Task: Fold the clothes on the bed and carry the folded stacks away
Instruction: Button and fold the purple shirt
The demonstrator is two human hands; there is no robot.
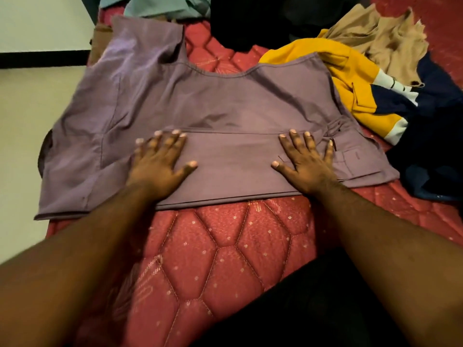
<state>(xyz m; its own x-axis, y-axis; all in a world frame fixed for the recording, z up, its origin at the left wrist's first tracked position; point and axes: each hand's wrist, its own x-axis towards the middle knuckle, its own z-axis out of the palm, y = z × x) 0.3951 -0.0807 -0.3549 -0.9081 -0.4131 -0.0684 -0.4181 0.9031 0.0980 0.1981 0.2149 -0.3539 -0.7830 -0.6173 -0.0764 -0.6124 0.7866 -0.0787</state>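
Note:
A mauve shirt (225,106) lies spread on the red quilted mattress (225,246), neckline away from me. Its lower part is folded up into a flat band across the middle. My left hand (160,164) presses flat on the left end of that band, fingers straight and spread. My right hand (305,164) presses flat on the right end, beside a folded sleeve with a buttoned cuff (350,156). The shirt's left side hangs over the bed edge.
Unfolded clothes lie at the right: a yellow, white and navy garment (355,91), a tan one (385,38) and dark navy cloth (433,151). A teal garment (162,6) and black cloth (250,23) lie at the far end. Pale floor (25,121) borders the bed's left edge.

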